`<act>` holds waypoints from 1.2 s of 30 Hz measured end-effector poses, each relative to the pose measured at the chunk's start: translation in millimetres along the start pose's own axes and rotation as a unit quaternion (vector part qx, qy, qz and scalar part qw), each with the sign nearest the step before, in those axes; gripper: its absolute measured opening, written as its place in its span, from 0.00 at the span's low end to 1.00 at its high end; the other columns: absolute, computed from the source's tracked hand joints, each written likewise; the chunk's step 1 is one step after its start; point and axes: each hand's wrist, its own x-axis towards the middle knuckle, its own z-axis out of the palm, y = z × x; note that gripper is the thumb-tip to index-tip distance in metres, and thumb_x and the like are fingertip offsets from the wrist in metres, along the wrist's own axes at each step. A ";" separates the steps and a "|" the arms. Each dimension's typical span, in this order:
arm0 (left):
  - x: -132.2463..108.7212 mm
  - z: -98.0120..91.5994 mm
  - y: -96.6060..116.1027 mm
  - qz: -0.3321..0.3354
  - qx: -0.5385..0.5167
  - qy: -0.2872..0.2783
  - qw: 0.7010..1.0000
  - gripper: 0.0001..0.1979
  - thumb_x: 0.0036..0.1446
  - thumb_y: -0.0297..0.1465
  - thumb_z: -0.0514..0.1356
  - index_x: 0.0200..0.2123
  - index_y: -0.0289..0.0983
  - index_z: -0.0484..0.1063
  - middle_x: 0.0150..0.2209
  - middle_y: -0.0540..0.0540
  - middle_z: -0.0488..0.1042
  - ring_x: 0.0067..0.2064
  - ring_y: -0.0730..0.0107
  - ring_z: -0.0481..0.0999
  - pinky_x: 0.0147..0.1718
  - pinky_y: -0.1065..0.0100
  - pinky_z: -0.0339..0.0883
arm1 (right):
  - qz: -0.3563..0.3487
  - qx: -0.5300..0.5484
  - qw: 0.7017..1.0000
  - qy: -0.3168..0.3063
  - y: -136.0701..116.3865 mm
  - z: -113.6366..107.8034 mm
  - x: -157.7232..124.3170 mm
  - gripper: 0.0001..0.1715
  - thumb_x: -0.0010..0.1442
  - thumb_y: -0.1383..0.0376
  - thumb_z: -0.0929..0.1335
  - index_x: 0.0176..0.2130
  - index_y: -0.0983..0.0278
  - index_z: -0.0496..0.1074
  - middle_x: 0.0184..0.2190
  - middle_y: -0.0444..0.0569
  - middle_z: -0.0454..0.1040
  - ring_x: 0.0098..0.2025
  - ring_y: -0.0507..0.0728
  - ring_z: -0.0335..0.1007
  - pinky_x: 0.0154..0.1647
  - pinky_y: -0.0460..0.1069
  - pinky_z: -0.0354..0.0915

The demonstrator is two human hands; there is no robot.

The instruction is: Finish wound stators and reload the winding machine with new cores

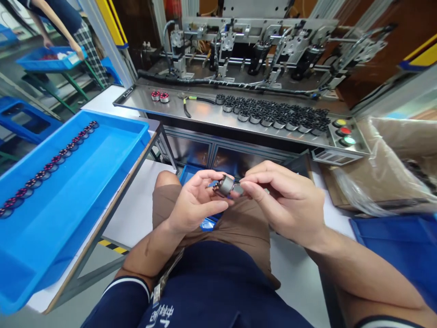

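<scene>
In front of my lap, my left hand (201, 198) holds a small round motor part (224, 186) between thumb and fingers. The part has a grey metal ring, with dark and copper-coloured bits on its left end. My right hand (285, 200) is closed in a pinch at the right end of the part. A small grey piece (238, 187) shows by those fingertips; whether it is held or belongs to the motor part, I cannot tell. On the steel ledge ahead stand many black-topped motor parts (268, 116) packed together, and two red-topped motors (160, 96).
Pliers (196, 100) lie on the steel ledge (208, 111) below a machine with clamps (227, 43). Push buttons (344, 131) sit at its right end. A blue tray (112, 136) with a row of motors is left; a plastic-lined box (385, 173) is right. Another person (73, 32) handles a tray.
</scene>
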 end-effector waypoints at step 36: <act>-59.0 -13.4 20.7 0.005 0.027 -0.047 0.999 0.25 0.49 0.37 0.74 0.47 0.39 0.70 0.41 0.46 0.79 0.36 0.68 0.83 0.34 0.71 0.74 | 0.014 0.007 1.000 0.007 -65.6 27.4 -16.0 0.13 0.64 0.68 0.70 0.27 0.61 0.74 0.26 0.45 0.77 0.27 0.52 0.73 0.28 0.47 0.69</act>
